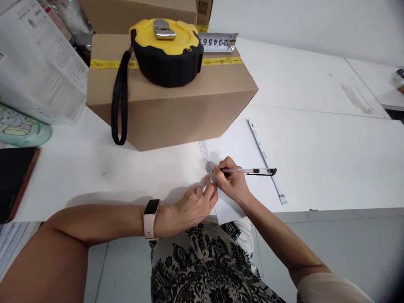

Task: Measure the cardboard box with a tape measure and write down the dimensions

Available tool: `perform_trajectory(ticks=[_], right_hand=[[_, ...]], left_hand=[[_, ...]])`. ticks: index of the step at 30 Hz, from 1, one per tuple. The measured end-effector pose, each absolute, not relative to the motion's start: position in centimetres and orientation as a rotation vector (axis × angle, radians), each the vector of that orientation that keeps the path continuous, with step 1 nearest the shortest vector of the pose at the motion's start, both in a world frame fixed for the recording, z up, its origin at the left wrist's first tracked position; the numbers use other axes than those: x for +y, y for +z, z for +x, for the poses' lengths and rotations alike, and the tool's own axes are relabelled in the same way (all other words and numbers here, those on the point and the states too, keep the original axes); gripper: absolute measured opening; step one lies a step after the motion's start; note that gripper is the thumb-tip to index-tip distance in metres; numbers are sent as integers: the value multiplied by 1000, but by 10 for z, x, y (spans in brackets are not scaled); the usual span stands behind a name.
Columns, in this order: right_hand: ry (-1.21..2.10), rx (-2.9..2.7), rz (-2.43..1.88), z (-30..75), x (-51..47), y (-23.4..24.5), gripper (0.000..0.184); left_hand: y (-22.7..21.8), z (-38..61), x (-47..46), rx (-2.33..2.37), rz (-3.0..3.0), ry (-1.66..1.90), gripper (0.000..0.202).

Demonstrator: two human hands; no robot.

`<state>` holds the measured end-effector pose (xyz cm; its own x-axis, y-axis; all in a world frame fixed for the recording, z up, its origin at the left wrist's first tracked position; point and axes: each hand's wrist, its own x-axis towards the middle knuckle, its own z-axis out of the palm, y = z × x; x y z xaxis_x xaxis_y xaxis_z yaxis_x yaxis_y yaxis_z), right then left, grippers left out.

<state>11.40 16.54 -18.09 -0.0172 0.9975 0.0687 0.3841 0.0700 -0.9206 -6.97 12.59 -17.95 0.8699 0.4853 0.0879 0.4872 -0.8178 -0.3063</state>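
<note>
My right hand point(232, 181) is closed around a black-and-clear pen point(248, 171), its tip low over the left edge of a white paper sheet point(233, 147). Small dark writing point(206, 155) runs in a column along that edge. My left hand point(195, 204), wearing a pink-banded watch point(151, 219), rests at the paper's lower left with fingers stretched out and nothing in them. Just behind stands a brown cardboard box point(176, 118). On top of it sits a yellow-and-black tape measure point(170, 59), its blade point(217, 42) pulled out a little to the right.
A pale blue printed strip point(267, 160) lies along the paper's right side. At far left are a phone point(15, 176), a mint-green patterned case point(25, 126) and a white printed carton point(41, 63). The white table point(322, 160) ends just in front of my body.
</note>
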Motion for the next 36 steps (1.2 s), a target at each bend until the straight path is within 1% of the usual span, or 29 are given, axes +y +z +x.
perform_trajectory(ticks=[5, 14, 28, 36], right_hand=[[945, -1537, -1430, 114, 165, -181, 24], [970, -1531, -1411, 114, 166, -179, 25], [965, -1469, -1401, 114, 166, -180, 24], [948, -1474, -1410, 113, 166, -180, 24]], left_hand=[[-177, -69, 126, -728, -2713, -78, 43], [-184, -70, 126, -755, -2769, -63, 47], [-181, -69, 127, -725, -2723, -67, 48], [-180, -69, 127, -717, -2690, -73, 45]])
